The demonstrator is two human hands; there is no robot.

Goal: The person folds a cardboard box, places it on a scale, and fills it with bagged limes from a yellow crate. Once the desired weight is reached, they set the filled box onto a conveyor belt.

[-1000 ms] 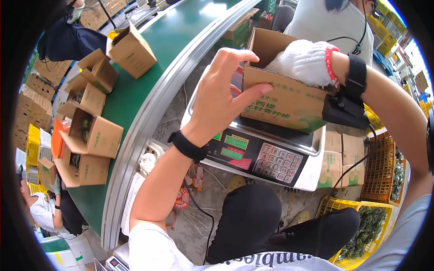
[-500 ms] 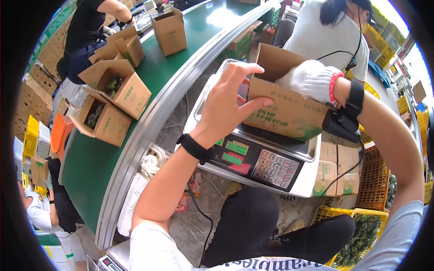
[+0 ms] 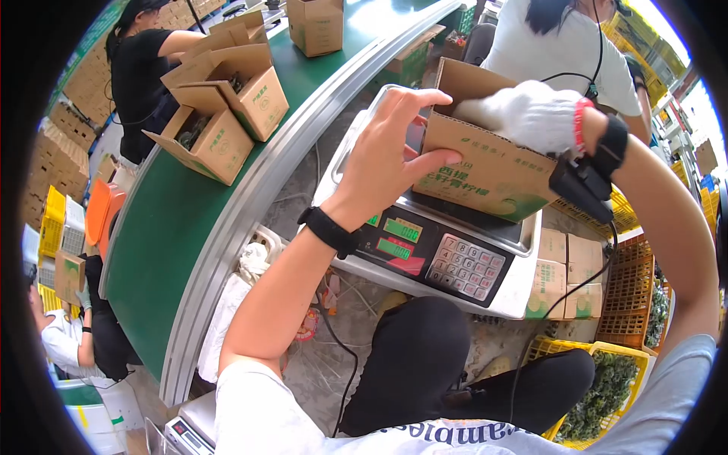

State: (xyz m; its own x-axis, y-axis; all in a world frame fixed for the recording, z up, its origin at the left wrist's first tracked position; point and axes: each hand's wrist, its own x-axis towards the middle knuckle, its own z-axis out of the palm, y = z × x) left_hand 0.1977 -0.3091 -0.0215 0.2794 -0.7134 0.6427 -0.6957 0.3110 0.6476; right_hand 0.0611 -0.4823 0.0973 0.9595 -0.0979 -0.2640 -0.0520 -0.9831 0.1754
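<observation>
A printed cardboard box [image 3: 485, 168] sits tilted over the black plate of a digital scale [image 3: 436, 254]; both green displays show zeros. My left hand [image 3: 390, 152] is bare and grips the box's left end, thumb on the printed near side and index finger along the top corner. My right hand [image 3: 535, 117], in a white knitted glove with a red cuff, reaches over the rim into the open top. Its fingertips and the box's contents are hidden behind the near wall. A black device [image 3: 580, 189] is strapped at my right wrist.
On the left, a green conveyor belt [image 3: 163, 235] carries several open boxes [image 3: 220, 152]. Stacked boxes [image 3: 569, 265] and a yellow crate of green produce [image 3: 599, 394] stand at right. Two people work across the belt and ahead; another person [image 3: 72, 334] handles a box at far left.
The boxes on the belt have moved away from me, up and to the right. My gloved hand has shifted slightly right over the box. My left hand keeps its hold.
</observation>
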